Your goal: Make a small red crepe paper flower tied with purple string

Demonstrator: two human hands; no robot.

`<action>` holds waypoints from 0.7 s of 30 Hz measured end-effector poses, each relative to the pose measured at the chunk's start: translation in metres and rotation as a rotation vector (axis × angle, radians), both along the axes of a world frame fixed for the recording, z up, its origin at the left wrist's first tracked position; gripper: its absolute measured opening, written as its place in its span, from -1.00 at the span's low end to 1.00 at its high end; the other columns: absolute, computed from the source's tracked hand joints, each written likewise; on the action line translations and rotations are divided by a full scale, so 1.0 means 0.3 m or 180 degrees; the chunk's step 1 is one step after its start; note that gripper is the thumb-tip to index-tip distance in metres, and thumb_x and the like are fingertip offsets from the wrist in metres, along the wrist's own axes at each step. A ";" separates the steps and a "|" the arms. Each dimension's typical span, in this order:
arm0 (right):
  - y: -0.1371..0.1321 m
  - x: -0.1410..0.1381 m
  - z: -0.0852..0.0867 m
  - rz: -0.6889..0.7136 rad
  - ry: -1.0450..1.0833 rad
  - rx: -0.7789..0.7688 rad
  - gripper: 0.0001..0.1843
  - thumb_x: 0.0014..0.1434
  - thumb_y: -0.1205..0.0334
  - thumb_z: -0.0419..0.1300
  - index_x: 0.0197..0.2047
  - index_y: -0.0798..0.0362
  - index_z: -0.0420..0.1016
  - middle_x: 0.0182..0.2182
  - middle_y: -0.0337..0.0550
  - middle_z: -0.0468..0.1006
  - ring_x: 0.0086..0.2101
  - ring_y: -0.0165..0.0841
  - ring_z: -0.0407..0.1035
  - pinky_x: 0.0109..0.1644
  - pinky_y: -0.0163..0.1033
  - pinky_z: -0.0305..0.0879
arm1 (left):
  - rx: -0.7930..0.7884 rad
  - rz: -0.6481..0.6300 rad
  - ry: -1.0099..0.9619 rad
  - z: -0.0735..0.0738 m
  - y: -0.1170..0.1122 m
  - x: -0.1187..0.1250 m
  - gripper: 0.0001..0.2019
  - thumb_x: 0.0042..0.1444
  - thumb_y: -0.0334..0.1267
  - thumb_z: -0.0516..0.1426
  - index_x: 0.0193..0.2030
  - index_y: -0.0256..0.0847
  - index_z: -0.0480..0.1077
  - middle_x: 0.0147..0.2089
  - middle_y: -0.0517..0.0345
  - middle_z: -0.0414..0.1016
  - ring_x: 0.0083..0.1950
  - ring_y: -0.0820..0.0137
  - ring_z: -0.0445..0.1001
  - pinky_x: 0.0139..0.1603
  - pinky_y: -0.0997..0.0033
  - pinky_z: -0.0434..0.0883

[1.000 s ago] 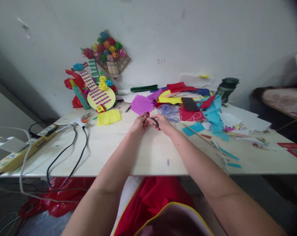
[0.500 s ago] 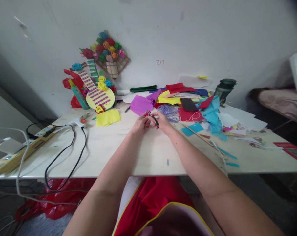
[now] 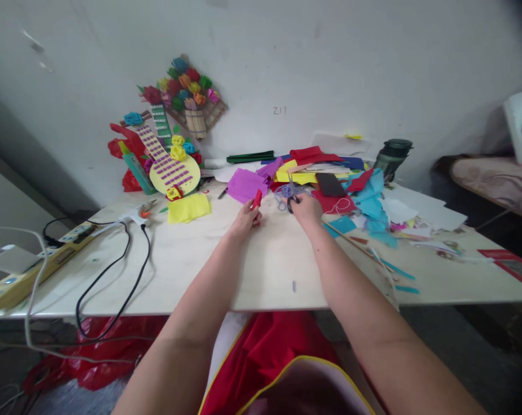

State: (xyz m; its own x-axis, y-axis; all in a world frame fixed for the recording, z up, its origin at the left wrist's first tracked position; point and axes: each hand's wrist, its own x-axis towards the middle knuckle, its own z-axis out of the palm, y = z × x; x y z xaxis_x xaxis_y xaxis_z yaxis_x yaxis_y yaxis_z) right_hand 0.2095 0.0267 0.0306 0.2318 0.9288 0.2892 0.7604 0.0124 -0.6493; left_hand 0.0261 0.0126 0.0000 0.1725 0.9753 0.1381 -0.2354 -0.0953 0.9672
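Over the middle of the table, my left hand (image 3: 244,221) is closed on a small piece of red paper (image 3: 256,199), which sticks up from the fingertips. My right hand (image 3: 306,208) grips a pair of scissors (image 3: 290,190) by the dark handles, blades pointing up and away from me. The scissors are apart from the red piece. Behind them lies a tangle of lilac yarn (image 3: 282,197), partly hidden by my right hand. A sheet of purple paper (image 3: 244,185) rests just beyond my left hand.
Left are a glue bottle (image 3: 138,172), a paper guitar (image 3: 178,173) with flowers, yellow paper (image 3: 189,208), a glue gun (image 3: 136,216) and a power strip (image 3: 40,265). Right are a phone (image 3: 329,185), blue paper (image 3: 368,204), a thin stick (image 3: 351,235) and a dark bottle (image 3: 393,159).
My hands have moved apart. The right hand has carried the scissors away to the right and turned the blades upward. The red piece now stands up in my left hand.
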 end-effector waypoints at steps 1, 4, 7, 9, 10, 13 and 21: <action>0.002 0.018 0.003 -0.0214 -0.0385 -0.0129 -0.53 0.00 -0.09 0.14 -0.18 0.12 0.50 -0.24 0.10 0.53 -0.17 -0.11 0.42 -0.19 -0.12 0.32 | 0.0033 -0.0054 -0.0053 0.003 -0.001 -0.003 -0.66 0.06 -0.24 0.12 -0.02 -0.26 0.22 -0.60 0.36 0.17 -0.65 0.61 0.06 -0.50 0.54 0.26; 0.006 0.056 0.009 -0.0498 -0.0983 -0.0521 -0.54 -0.01 0.03 0.18 -0.15 0.21 0.51 -0.16 0.23 0.50 -0.12 -0.08 0.40 -0.13 -0.13 0.28 | 0.0001 -0.0281 -0.0485 0.017 -0.010 -0.013 -0.79 0.06 -0.29 0.10 -0.15 -0.26 0.23 -0.58 0.34 0.19 -0.64 0.62 0.07 -0.45 0.53 0.30; 0.011 0.064 0.010 -0.0495 -0.1195 -0.0736 -0.59 -0.01 0.16 0.18 -0.12 0.25 0.50 -0.15 0.26 0.49 -0.13 -0.11 0.41 -0.14 -0.16 0.29 | -0.0092 -0.0592 -0.1020 0.030 -0.021 -0.025 -0.89 0.08 -0.33 0.09 -0.25 -0.26 0.23 -0.58 0.33 0.14 -0.64 0.63 0.05 -0.45 0.54 0.31; 0.015 0.057 0.009 -0.0446 -0.1247 -0.0793 -0.61 -0.01 0.22 0.18 -0.12 0.25 0.50 -0.15 0.27 0.49 -0.13 -0.10 0.41 -0.15 -0.15 0.30 | -0.0139 -0.0794 -0.1280 0.037 -0.028 -0.031 -0.95 0.09 -0.37 0.07 -0.31 -0.27 0.24 -0.58 0.33 0.11 -0.64 0.64 0.03 -0.46 0.55 0.30; 0.016 0.051 0.009 -0.0419 -0.1256 -0.0810 -0.62 -0.01 0.24 0.17 -0.12 0.25 0.50 -0.14 0.27 0.49 -0.13 -0.10 0.41 -0.15 -0.14 0.31 | -0.0164 -0.0884 -0.1389 0.040 -0.031 -0.033 -0.96 0.09 -0.38 0.06 -0.34 -0.27 0.24 -0.58 0.33 0.11 -0.65 0.64 0.02 -0.47 0.55 0.29; 0.013 0.038 0.010 -0.0351 -0.1284 -0.0860 -0.63 0.00 0.24 0.16 -0.12 0.24 0.50 -0.13 0.26 0.48 -0.12 -0.08 0.40 -0.14 -0.12 0.31 | -0.0241 -0.1045 -0.1609 0.045 -0.038 -0.038 -0.95 0.10 -0.41 0.05 -0.38 -0.30 0.26 -0.58 0.31 0.13 -0.65 0.66 0.04 -0.47 0.56 0.30; -0.014 0.030 0.013 -0.0344 -0.1500 -0.0439 -0.63 -0.02 0.30 0.14 -0.11 0.21 0.51 -0.03 0.23 0.40 -0.01 -0.05 0.27 -0.10 -0.09 0.27 | -0.0265 -0.1026 -0.1310 0.033 -0.026 -0.037 -0.81 0.08 -0.36 0.09 -0.16 -0.38 0.36 -0.53 0.20 0.29 -0.56 0.58 0.26 -0.34 0.47 0.38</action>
